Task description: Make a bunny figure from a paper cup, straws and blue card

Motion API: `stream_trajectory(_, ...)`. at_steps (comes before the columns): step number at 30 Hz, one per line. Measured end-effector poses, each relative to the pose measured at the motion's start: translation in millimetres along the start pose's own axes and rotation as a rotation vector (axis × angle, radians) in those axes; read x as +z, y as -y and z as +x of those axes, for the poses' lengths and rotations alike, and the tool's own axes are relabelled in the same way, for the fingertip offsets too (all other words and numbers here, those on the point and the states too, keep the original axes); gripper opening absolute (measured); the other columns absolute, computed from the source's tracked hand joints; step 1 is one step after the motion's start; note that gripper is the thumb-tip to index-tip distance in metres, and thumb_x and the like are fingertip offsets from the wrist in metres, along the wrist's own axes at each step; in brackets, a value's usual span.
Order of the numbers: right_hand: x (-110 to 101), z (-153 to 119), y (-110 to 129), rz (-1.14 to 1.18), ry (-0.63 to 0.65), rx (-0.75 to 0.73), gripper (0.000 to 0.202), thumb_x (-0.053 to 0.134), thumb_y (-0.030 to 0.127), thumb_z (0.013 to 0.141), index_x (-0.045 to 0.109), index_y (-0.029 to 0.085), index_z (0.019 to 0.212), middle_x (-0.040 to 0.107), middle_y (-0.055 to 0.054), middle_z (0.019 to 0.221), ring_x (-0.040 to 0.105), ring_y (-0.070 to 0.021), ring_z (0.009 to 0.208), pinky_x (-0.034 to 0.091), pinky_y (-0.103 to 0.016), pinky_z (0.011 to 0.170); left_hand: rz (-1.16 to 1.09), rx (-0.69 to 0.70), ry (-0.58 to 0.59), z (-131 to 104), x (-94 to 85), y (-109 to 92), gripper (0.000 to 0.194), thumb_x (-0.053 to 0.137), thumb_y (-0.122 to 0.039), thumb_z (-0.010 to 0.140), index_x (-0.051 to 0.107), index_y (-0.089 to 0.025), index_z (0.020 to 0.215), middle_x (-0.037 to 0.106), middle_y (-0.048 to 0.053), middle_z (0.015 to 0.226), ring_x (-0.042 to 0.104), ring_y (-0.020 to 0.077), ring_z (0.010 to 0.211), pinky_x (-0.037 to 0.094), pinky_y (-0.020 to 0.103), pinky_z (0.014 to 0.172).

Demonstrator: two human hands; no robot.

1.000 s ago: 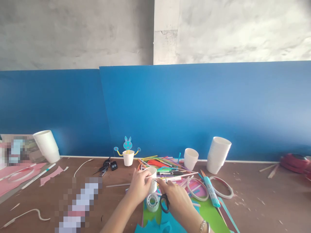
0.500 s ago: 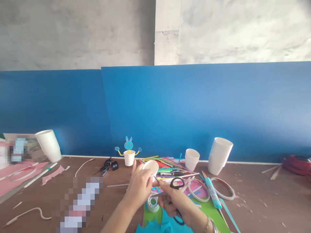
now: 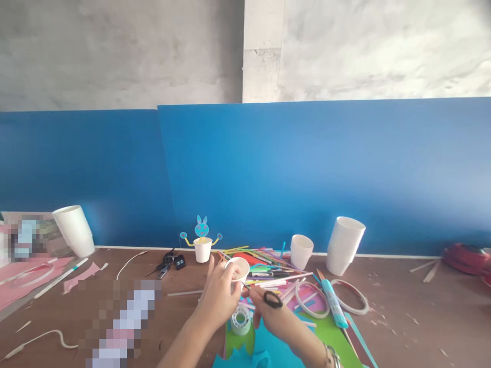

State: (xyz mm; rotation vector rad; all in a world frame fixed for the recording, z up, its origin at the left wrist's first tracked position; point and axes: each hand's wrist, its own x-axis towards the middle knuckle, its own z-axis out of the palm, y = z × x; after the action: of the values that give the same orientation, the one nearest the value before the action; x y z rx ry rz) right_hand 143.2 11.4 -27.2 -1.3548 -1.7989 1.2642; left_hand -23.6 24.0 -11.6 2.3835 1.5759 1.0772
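A white paper cup, tilted with its mouth toward me, is gripped in my left hand; some of its fingers reach inside the rim. My right hand is closed on black-handled scissors, whose tip meets the cup's side near my left thumb. Whether the tip has gone through the cup wall is too small to tell. Just below the hands stands a roll of clear tape. Blue paper and green paper lie under my right forearm.
A cup with a blue rabbit figure stands behind my left hand. Beyond my hands lie colourful sticks. Cup stacks stand at right and left. Nearby are keys, tape rings and a turquoise tube.
The scissors have turned in my right hand and their blades have come together, with the tip now against the cup. My left hand still holds the cup in nearly the same place.
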Motion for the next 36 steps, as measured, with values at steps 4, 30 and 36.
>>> stream_trajectory(4, -5, 7, -6, 0.417, 0.208, 0.239, 0.05, 0.036, 0.057, 0.089, 0.057, 0.017, 0.111, 0.057, 0.004, 0.055, 0.028, -0.0052, 0.031, 0.023, -0.019, 0.035, -0.089, 0.043, -0.047, 0, 3.7, 2, 0.029, 0.045, -0.01, 0.079, 0.059, -0.023, 0.101, 0.063, 0.006, 0.1, 0.056, 0.0236, 0.105, 0.018, 0.056, 0.111)
stream_trajectory(30, -41, 17, -20, -0.81, -0.241, 0.054, 0.035, 0.039, 0.014, 0.084, 0.07, 0.016, 0.098, 0.073, -0.013, 0.099, 0.066, -0.0249, 0.094, 0.044, -0.029, 0.075, -1.225, -0.781, -0.283, 13, 21.8, 44, 0.071, 0.081, -0.032, 0.059, 0.044, -0.021, 0.119, 0.06, 0.011, 0.114, 0.064, 0.0203, 0.086, 0.048, 0.025, 0.063)
stream_trajectory(36, -53, 43, -33, -0.859, -0.301, 0.043, 0.036, 0.045, 0.006, 0.076, 0.073, 0.019, 0.094, 0.072, -0.011, 0.1, 0.064, -0.0244, 0.099, 0.042, -0.029, 0.08, -1.433, -0.795, -0.271, 13, 25.0, 41, 0.061, 0.082, -0.039, 0.058, 0.054, -0.02, 0.109, 0.065, 0.006, 0.094, 0.065, 0.0205, 0.079, 0.049, 0.027, 0.061)
